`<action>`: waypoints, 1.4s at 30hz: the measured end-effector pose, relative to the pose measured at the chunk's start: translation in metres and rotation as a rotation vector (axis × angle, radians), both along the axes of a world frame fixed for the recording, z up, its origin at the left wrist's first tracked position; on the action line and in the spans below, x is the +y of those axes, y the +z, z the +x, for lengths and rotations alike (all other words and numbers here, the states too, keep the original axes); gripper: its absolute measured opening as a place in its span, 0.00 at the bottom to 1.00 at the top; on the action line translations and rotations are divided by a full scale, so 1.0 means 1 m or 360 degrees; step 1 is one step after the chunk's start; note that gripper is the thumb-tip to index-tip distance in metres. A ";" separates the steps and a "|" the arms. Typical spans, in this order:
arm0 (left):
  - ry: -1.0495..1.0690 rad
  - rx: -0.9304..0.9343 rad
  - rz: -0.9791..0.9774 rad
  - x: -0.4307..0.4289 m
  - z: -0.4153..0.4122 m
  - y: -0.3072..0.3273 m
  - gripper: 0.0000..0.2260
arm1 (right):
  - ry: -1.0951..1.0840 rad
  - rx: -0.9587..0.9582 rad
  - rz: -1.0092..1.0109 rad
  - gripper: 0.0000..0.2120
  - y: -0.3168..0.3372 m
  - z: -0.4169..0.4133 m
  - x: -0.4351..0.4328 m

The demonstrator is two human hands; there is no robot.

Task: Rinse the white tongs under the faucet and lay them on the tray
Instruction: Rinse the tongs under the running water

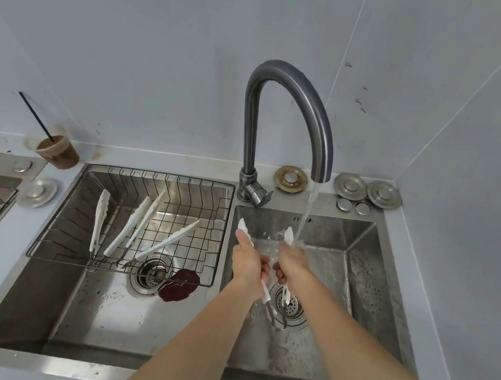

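Note:
I hold one pair of white tongs (289, 235) over the right sink basin. My left hand (249, 261) grips its left arm and my right hand (292, 265) grips its right arm, spreading the two arms apart. Water runs from the grey faucet (287, 78) onto the right arm's tip. The tongs' metal hinge end hangs down over the right drain (289, 306). The wire tray (128, 265) sits over the left basin with several white tongs (127, 232) lying in it.
A cup of brown drink with a black straw (57, 150) stands at the back left. Metal sink stoppers (367, 190) lie behind the right basin. A dark red patch (179, 284) lies by the left drain. Walls close in behind and on the right.

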State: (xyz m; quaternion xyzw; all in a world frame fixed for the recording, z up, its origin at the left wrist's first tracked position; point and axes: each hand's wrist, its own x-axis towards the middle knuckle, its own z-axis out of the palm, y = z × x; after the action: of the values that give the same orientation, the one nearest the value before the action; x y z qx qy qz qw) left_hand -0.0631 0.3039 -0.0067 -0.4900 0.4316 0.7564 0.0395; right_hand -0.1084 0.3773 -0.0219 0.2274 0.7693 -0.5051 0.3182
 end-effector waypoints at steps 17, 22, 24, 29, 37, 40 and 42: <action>-0.0194 -0.0006 0.0403 0.033 -0.003 -0.065 0.21 | -0.0210 -0.0218 -0.0644 0.08 -0.005 -0.006 0.003; -0.0309 0.0127 0.0071 0.033 -0.001 -0.070 0.20 | -0.0342 -0.0298 -0.0370 0.24 -0.001 -0.013 0.003; -0.0308 0.0180 -0.0037 0.034 -0.002 -0.064 0.19 | -0.0363 -0.0307 -0.0337 0.31 0.001 -0.017 0.002; -0.0548 0.0283 -0.0446 0.035 -0.017 -0.052 0.17 | -0.0513 0.0145 -0.0192 0.33 -0.005 -0.015 0.010; -0.0952 0.0216 -0.0915 0.052 -0.041 -0.039 0.28 | -0.0497 0.0462 -0.0411 0.21 -0.010 0.000 0.039; -0.1009 0.0060 -0.0872 0.044 -0.049 -0.036 0.31 | -0.0468 0.0248 -0.0808 0.23 -0.005 -0.002 0.042; -0.0973 0.0044 -0.0844 0.038 -0.050 -0.035 0.31 | -0.0461 0.0208 -0.0786 0.22 -0.003 -0.003 0.037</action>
State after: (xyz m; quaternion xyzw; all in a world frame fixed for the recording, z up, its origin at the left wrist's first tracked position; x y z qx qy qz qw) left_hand -0.1128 0.3418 -0.0421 -0.3219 0.7381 0.5787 0.1290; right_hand -0.1115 0.4144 -0.0246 0.2175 0.6015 -0.7308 0.2384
